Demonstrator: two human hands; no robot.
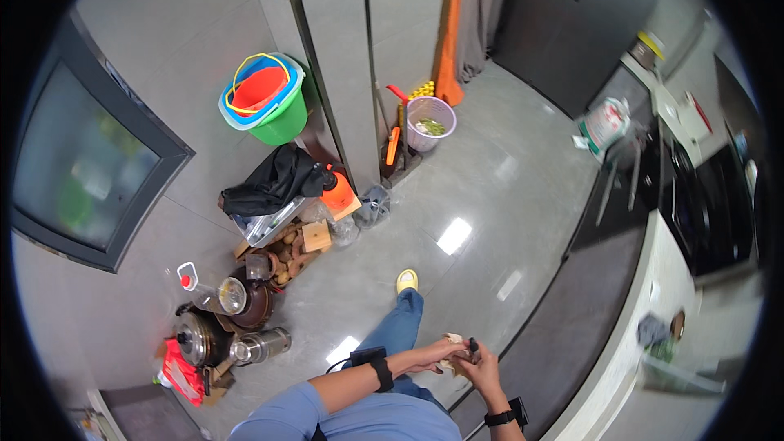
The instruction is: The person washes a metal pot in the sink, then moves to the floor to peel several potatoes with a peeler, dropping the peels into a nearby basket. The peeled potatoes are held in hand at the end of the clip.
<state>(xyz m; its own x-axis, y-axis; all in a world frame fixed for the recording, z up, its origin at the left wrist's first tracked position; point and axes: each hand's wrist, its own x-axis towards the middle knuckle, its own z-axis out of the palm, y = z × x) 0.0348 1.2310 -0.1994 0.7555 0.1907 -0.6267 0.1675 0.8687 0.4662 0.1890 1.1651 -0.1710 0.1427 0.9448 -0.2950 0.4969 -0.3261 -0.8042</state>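
Observation:
My left hand [438, 355] and my right hand [481, 367] meet in front of my body, low in the view. Between them is a crumpled, pale beige thing [453, 366], perhaps paper or cloth, which both hands grip. Its exact kind cannot be told. Something small and dark [473, 345] shows at the fingers of my right hand; whether it is held or worn is unclear. Each wrist bears a black strap with a small dark device. Below the hands are my blue trouser leg and one yellow slipper [407, 280] on the grey tiled floor.
Along the wall at left stand nested buckets [278, 116], a box of root vegetables [291, 257], a lidded pot [197, 338] and a steel flask [262, 346]. A purple basket [422, 144] stands by the pillar. A counter [640, 294] with a black stove [704, 214] runs along the right; a dark fridge [563, 24] stands beyond.

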